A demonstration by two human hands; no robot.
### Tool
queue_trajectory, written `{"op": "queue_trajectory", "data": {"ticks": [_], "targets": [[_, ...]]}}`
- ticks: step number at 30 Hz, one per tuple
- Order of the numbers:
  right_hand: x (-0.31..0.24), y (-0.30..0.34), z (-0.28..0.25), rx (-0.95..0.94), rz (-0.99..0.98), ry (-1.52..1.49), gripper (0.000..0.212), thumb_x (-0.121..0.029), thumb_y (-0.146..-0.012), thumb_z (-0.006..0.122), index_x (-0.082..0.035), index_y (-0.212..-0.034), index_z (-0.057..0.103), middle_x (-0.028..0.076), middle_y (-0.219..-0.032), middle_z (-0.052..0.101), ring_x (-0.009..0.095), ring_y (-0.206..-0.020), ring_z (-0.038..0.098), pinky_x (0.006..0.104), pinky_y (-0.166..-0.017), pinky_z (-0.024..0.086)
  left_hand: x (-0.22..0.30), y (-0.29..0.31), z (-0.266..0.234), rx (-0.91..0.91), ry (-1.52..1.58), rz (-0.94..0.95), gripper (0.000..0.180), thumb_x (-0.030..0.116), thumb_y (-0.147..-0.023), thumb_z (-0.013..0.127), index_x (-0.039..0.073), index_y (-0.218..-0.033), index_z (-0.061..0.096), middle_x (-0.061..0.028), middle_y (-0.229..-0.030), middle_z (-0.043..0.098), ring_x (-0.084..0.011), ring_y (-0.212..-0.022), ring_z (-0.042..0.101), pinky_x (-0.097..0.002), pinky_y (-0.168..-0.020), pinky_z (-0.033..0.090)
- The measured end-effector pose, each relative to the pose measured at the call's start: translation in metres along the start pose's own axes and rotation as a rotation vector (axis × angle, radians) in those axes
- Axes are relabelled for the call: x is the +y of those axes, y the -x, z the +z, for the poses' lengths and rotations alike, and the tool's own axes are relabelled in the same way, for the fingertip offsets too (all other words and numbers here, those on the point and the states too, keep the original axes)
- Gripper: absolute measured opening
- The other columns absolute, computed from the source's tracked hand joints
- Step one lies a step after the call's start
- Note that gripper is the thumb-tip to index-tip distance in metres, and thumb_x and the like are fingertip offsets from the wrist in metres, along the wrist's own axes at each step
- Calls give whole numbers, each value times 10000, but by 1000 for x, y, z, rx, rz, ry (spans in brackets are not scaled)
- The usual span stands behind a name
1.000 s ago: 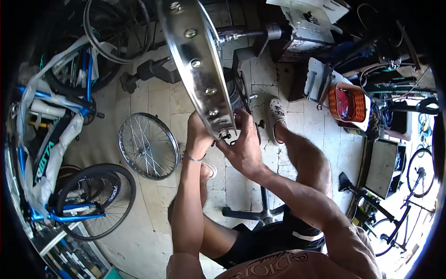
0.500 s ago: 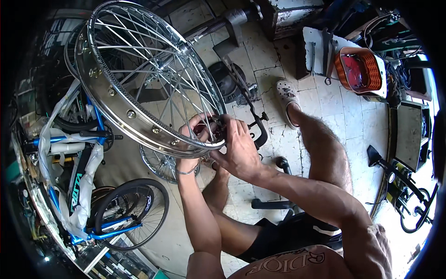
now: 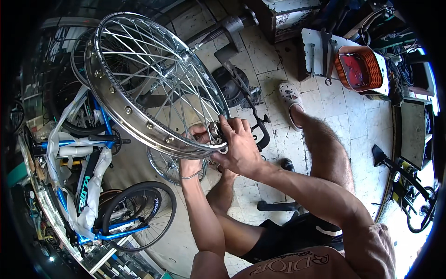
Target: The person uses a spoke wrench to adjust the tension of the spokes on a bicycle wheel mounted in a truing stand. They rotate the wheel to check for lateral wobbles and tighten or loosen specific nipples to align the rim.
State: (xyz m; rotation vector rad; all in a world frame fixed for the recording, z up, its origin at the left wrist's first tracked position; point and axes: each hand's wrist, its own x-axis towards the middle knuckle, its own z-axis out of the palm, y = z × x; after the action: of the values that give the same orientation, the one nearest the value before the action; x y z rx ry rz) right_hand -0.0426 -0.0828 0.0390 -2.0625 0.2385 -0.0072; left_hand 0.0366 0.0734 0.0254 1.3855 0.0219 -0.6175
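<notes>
Centrally, the spoked bicycle wheel (image 3: pixel 153 83) is held raised above the tiled floor (image 3: pixel 362 135), its chromed rim tilted, running from upper left down to lower right. The right hand (image 3: pixel 239 146) has its fingers (image 3: pixel 232 124) curled closed over the rim's lower edge. The left hand (image 3: pixel 193 160) grasps the rim from beneath. A blue bicycle frame (image 3: pixel 88 186) stands at left; an orange basket (image 3: pixel 360 69) sits upper right.

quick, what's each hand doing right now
Left hand: closed on the rim of the spoked wheel.
Right hand: fingers curled on the same rim; whether it holds a small tool cannot be told.
</notes>
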Motion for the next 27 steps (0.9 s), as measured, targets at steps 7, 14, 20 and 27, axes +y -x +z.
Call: {"op": "queue_trajectory", "data": {"ticks": [7,14,20,27], "targets": [[-1,2,0,36,9,-87,885,-182,-639,829,51,-1384,411,234,-1219,489,393,-1141,474,450,-1001,418,1,-4,11,-61,-70,-41,365,91,-910,681,11,-1258,603,-76,-1138,663,-143,-986,646,-284,-861,553],[0,2,4,119,31,-127,877,-153,-633,822,43,-1363,378,234,-1236,440,383,-1075,524,437,-899,492,-2,-6,20,-9,-151,-46,395,69,-877,721,-2,-1240,583,-34,-1000,668,-119,-874,651,-244,-773,549],[2,6,0,131,-113,-132,787,-88,-708,775,60,-1355,350,244,-1303,378,400,-1089,536,424,-885,516,6,-2,11,-168,-151,15,523,49,-888,699,-7,-1369,501,-73,-1117,662,-137,-963,654,-260,-854,545],[12,1,4,39,-68,-61,796,-125,-667,803,83,-1334,422,235,-1317,396,403,-1126,514,409,-955,494,14,-7,16,-151,-261,-151,561,86,-865,740,-11,-1371,519,-43,-1134,660,-97,-965,621,-237,-852,517]]}}
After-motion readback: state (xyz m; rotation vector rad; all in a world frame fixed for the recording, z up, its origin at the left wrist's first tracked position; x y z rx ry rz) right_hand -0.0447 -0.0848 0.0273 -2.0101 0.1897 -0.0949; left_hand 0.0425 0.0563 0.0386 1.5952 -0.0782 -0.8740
